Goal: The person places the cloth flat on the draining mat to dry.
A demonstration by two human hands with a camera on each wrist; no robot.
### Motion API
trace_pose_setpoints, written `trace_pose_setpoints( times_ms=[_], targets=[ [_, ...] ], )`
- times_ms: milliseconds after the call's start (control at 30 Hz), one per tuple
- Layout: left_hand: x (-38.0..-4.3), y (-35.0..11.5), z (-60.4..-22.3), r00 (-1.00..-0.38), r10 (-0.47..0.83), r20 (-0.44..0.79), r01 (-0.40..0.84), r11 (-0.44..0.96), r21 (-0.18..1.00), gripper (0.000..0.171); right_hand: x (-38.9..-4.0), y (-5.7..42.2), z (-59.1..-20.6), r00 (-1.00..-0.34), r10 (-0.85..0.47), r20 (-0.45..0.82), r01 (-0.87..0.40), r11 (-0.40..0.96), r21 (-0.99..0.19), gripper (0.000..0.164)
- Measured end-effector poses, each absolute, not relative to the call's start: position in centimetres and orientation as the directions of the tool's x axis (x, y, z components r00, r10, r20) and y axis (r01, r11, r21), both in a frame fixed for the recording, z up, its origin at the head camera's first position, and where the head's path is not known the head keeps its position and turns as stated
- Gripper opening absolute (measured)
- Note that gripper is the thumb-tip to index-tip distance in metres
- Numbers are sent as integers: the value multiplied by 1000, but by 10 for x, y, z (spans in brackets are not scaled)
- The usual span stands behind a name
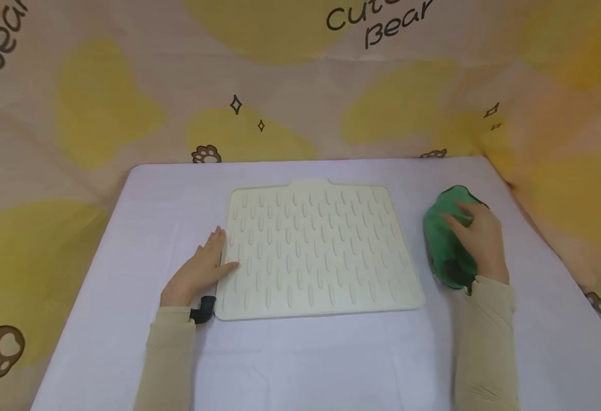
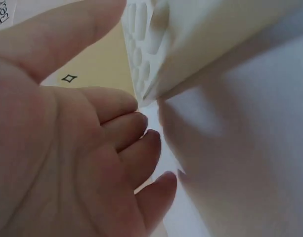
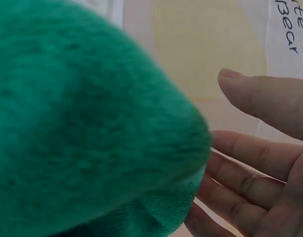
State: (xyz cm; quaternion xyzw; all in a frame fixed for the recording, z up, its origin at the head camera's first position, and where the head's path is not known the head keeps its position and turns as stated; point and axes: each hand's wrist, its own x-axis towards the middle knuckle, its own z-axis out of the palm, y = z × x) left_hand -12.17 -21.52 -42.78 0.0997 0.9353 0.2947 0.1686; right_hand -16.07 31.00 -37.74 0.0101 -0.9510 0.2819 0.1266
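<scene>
A cream-white mat (image 1: 316,251) with rows of raised oval ridges and a tab at its far side lies on the table. My left hand (image 1: 197,274) is at the mat's left edge, fingers extended and thumb over the rim. In the left wrist view the palm of this hand (image 2: 77,148) faces the camera, beside the mat's ridged edge (image 2: 139,44). A crumpled green plush cloth (image 1: 447,228) lies right of the mat. Over its right side is my right hand (image 1: 480,237). In the right wrist view, the thumb stands apart from the cloth (image 3: 92,123), and the fingertips are partly hidden behind it.
A white cover (image 1: 300,359) spreads over the table. Behind and beside it hangs a yellow and beige patterned backdrop (image 1: 300,85). A small black device (image 1: 204,309) sits at the left wrist, near the mat's front left corner.
</scene>
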Motion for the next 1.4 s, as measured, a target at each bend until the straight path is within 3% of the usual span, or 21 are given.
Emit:
trace_pose_setpoints(
  times_ms=[233,567,1067,1400],
  targets=[
    [-114,-212,-437,-916,306,-258,101,800,591,84,-146,319,-390,-962,124,242,-26,844,-535,45],
    [-107,-215,-438,-925,296,-240,132,839,528,81,-146,322,-394,-994,67,92,7,841,-542,61],
    [-112,-221,-435,-929,299,-219,147,840,523,81,-163,320,-411,-979,116,169,6,839,-544,44],
    [-116,-214,-439,-923,316,-219,154,826,543,80,-153,324,-408,-933,264,246,47,766,-641,39]
  ],
)
